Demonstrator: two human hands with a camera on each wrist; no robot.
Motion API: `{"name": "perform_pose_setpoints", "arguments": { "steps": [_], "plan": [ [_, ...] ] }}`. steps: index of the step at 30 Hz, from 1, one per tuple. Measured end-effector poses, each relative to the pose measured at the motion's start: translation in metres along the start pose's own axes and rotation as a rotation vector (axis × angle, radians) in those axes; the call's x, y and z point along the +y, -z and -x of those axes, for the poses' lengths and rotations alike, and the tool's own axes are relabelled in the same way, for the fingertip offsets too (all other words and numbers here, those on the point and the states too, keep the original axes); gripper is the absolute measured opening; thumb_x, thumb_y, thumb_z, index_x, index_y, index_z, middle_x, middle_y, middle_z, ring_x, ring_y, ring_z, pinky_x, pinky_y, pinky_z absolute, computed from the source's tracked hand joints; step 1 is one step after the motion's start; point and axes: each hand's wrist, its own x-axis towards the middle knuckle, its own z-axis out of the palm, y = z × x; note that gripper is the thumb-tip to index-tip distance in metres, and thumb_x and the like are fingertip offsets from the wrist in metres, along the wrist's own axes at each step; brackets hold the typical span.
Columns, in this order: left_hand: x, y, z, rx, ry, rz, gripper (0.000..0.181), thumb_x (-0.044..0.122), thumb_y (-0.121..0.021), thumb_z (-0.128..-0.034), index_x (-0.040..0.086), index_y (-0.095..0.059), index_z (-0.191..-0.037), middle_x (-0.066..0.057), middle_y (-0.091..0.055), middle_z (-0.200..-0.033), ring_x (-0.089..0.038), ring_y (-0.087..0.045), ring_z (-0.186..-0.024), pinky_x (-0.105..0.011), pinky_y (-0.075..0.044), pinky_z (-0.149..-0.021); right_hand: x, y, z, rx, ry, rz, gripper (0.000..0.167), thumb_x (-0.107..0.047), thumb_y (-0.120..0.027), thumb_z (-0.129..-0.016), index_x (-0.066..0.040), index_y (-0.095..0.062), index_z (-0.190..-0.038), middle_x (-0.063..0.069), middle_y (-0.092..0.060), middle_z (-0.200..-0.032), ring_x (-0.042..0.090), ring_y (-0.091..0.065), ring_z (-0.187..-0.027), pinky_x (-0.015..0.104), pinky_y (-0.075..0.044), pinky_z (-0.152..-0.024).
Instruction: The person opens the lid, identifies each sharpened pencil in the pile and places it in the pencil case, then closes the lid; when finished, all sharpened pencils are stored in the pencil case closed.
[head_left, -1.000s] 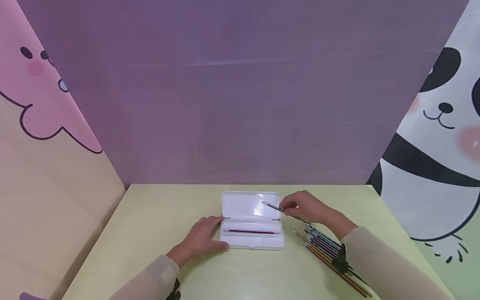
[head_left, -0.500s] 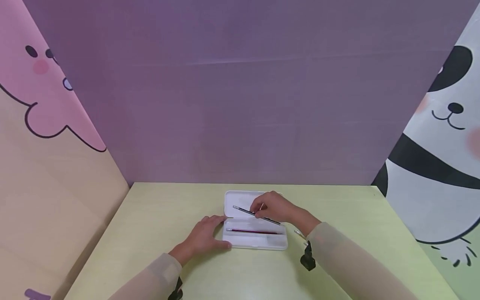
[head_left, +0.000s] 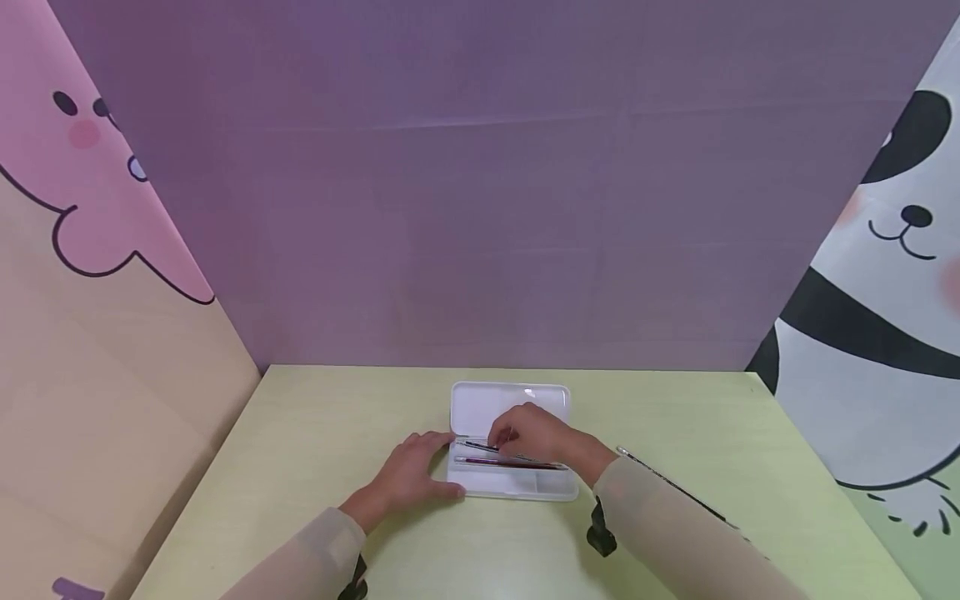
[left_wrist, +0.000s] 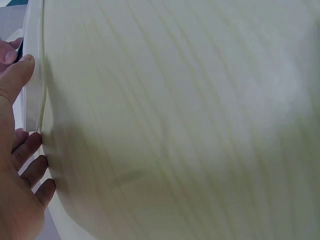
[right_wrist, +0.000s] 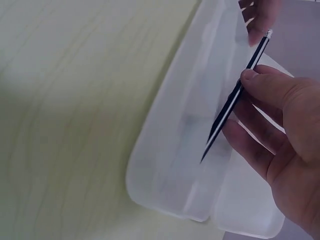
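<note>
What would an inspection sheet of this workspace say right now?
Surface: pale wood-grain table.
Job's things: open white case with a reddish pencil in it; dark striped pencil over it, contact unclear; loose pencil on the table, partly hidden by the right sleeve.
Clutter: nothing seen.
Hands: left hand touches the case's left end; right hand pinches the dark striped pencil.
Cables: nothing seen.
Surroundings: purple backdrop, pink cartoon at left, panda picture at right.

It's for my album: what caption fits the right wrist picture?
The right hand pinches a pencil in its fingers at the open case, near the left hand.
</note>
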Motion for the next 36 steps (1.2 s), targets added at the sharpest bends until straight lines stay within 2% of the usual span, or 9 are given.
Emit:
{"name": "perform_pose_setpoints", "arguments": {
  "steps": [5,15,21,29,36],
  "plan": [
    [-0.001,0.000,0.000,0.006,-0.009,-0.004,0.090,0.056,-0.083,-0.0779,0.016,-0.049,-0.152,-0.005,-0.055,-0.151,-0.031,-0.049,-0.136,-0.054,-0.039,-0.115,0.000,-0.008,0.000,0.007,-0.006,0.054,0.016,-0.005,-0.078,-0.088,-0.019,-0.078,-0.093,-0.010,-0.072,-0.085,0.005,-0.060,-0.079,0.029,-0.055,-0.080],
    [0.002,0.001,0.003,0.009,-0.019,0.004,0.089,0.055,-0.083,-0.0785,0.016,-0.050,-0.151,-0.006,-0.055,-0.150,-0.032,-0.049,-0.137,-0.055,-0.038,-0.116,-0.007,-0.018,-0.001,0.029,-0.061,0.193,0.011,-0.010,-0.079,-0.089,-0.020,-0.082,-0.092,-0.011,-0.075,-0.087,0.005,-0.060,-0.081,0.031,-0.056,-0.083],
    [0.002,0.001,0.003,0.018,-0.035,-0.003,0.089,0.055,-0.083,-0.0784,0.015,-0.050,-0.151,-0.006,-0.056,-0.149,-0.031,-0.051,-0.134,-0.054,-0.041,-0.114,-0.009,-0.018,0.001,0.037,-0.042,0.217,0.009,-0.011,-0.080,-0.089,-0.019,-0.083,-0.091,-0.010,-0.076,-0.087,0.005,-0.059,-0.078,0.029,-0.055,-0.079],
    [0.002,0.002,0.003,0.017,-0.025,0.006,0.090,0.055,-0.083,-0.0787,0.015,-0.049,-0.152,-0.006,-0.055,-0.150,-0.032,-0.050,-0.135,-0.055,-0.040,-0.114,-0.012,-0.017,0.004,0.048,-0.020,0.228,0.006,-0.012,-0.079,-0.089,-0.017,-0.081,-0.090,-0.009,-0.075,-0.085,0.005,-0.058,-0.076,0.029,-0.055,-0.078],
    [0.003,0.001,0.004,0.008,-0.016,0.014,0.089,0.055,-0.083,-0.0790,0.016,-0.049,-0.152,-0.005,-0.055,-0.150,-0.031,-0.050,-0.134,-0.055,-0.040,-0.114,-0.010,-0.015,0.009,0.044,-0.044,0.164,0.007,-0.013,-0.078,-0.091,-0.020,-0.080,-0.092,-0.011,-0.074,-0.084,0.004,-0.059,-0.077,0.029,-0.056,-0.080]
  ]
}}
